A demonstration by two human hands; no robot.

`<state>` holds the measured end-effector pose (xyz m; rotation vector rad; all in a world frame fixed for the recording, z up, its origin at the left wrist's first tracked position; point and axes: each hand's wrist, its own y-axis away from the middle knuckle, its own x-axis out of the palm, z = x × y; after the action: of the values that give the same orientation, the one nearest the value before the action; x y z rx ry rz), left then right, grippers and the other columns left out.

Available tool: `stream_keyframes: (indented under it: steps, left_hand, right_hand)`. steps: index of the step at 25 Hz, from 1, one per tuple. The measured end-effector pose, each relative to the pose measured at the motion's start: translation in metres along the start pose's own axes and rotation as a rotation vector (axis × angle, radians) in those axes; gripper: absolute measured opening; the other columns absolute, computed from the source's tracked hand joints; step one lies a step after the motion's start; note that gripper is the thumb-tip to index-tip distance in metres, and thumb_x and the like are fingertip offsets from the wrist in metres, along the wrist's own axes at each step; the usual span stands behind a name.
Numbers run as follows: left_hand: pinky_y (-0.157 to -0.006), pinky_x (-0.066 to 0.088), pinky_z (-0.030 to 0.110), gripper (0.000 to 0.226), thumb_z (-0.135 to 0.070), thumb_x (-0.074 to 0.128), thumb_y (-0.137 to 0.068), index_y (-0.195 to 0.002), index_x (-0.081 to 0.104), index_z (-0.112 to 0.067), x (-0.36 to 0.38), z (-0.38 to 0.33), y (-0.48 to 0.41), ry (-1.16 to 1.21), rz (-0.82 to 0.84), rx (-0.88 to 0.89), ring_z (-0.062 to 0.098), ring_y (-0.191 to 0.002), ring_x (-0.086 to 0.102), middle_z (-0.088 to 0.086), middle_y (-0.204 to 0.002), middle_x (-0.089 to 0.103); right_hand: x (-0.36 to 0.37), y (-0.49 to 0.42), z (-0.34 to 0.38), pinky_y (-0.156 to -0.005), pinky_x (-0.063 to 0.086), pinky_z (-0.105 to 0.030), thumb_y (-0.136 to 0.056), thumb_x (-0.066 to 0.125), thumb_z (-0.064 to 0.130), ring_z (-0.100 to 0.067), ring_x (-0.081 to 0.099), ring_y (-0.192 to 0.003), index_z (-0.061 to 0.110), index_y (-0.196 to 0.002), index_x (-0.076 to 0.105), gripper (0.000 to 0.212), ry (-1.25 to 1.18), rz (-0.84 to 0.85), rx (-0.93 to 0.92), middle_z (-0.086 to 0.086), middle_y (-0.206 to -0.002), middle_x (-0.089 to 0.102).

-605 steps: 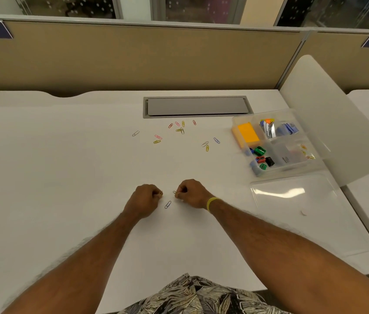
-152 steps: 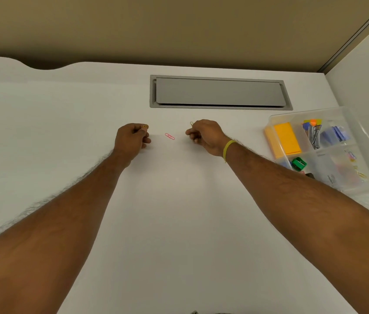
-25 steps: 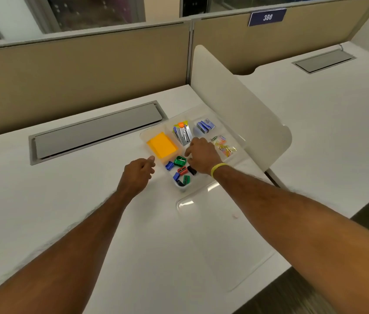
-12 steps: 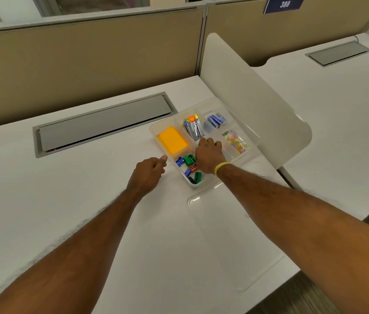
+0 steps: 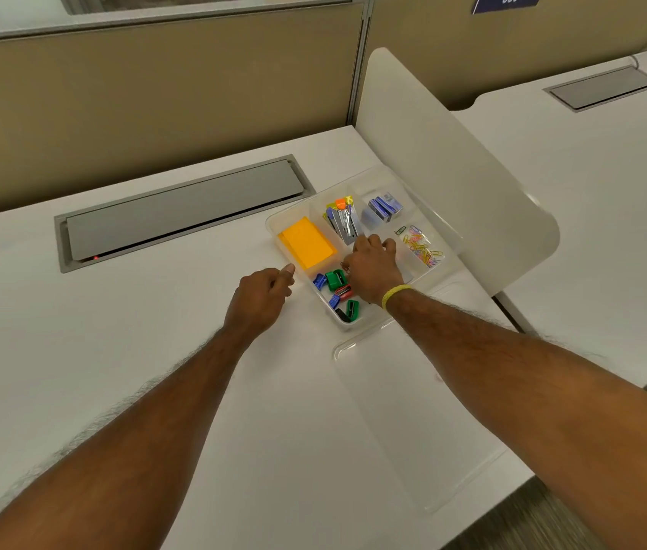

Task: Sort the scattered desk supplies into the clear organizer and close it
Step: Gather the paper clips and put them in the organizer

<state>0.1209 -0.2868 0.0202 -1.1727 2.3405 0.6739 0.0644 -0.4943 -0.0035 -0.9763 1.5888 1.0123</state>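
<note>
Materials and finishes as observed.
Desk [image 5: 155,351]: white, smooth, matt, laminate in appearance. Organizer [image 5: 343,325] and its lid [image 5: 413,410]: clear plastic, glossy, glints along the edges. Hatch [image 5: 182,210]: grey, matt, metal-looking. Partition [image 5: 155,105]: tan, cloth-like, dull. Divider panel [image 5: 452,160]: white, smooth, faint sheen. Note pad [image 5: 306,242]: orange paper, matt. Paper clips [image 5: 423,248]: coloured coating, core material not discernible. Wristband [image 5: 395,293]: yellow, rubbery, matt.
</note>
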Motion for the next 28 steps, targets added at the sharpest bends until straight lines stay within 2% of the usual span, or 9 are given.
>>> stream_keyframes:
  steps: [7, 10, 17, 22, 28]
  left_hand:
    - [-0.093, 0.052, 0.047, 0.058, -0.053, 0.033, -0.098, -0.107, 0.069, -0.008, 0.0013, -0.0005, -0.0031, -0.021, 0.002, -0.006, 0.023, -0.091, 0.065, 0.009, -0.103, 0.072]
    - [-0.093, 0.052, 0.047, 0.058, -0.053, 0.033, -0.098, -0.107, 0.069, -0.009, 0.0019, 0.0008, -0.0039, -0.025, -0.003, -0.005, 0.022, -0.09, 0.065, 0.009, -0.103, 0.072]
    - [-0.09, 0.053, 0.046, 0.058, -0.055, 0.033, -0.097, -0.106, 0.069, -0.01, 0.0006, 0.0053, -0.0042, -0.029, -0.013, 0.019, 0.021, -0.088, 0.066, 0.007, -0.1, 0.072]
    - [-0.089, 0.053, 0.045, 0.057, -0.054, 0.033, -0.098, -0.104, 0.07, -0.01, 0.0003, 0.0082, -0.0046, -0.034, -0.021, 0.017, 0.021, -0.087, 0.065, 0.007, -0.099, 0.072]
    - [-0.093, 0.051, 0.047, 0.059, -0.052, 0.032, -0.098, -0.108, 0.069, -0.007, 0.003, 0.0071, -0.0066, -0.05, -0.015, 0.0, 0.025, -0.092, 0.065, 0.01, -0.104, 0.071]
  right_hand:
    - [0.0026, -0.0044, 0.0051, -0.104, 0.028, -0.051, -0.089, 0.061, 0.031, -0.028, 0.042, -0.118, 0.016, -0.109, 0.066, 0.026, -0.101, 0.007, 0.112, -0.008, -0.122, 0.051]
    - [0.0047, -0.0059, 0.0065, -0.108, 0.024, -0.053, -0.088, 0.061, 0.03, -0.028, 0.042, -0.12, 0.015, -0.111, 0.064, 0.028, -0.149, 0.01, 0.14, -0.007, -0.123, 0.052]
    - [0.0067, -0.0001, 0.0004, -0.111, 0.014, -0.06, -0.084, 0.067, 0.038, -0.029, 0.041, -0.124, 0.024, -0.108, 0.069, 0.028, -0.041, -0.032, 0.084, -0.007, -0.126, 0.051]
    - [0.0085, -0.0011, 0.0038, -0.111, 0.016, -0.061, -0.085, 0.065, 0.041, -0.029, 0.041, -0.125, 0.021, -0.113, 0.066, 0.034, -0.005, -0.003, 0.105, -0.006, -0.129, 0.051]
    - [0.0072, -0.0058, 0.0057, -0.114, 0.01, -0.062, -0.084, 0.064, 0.031, -0.031, 0.037, -0.129, 0.011, -0.115, 0.061, 0.036, -0.076, 0.024, 0.118, -0.012, -0.134, 0.046]
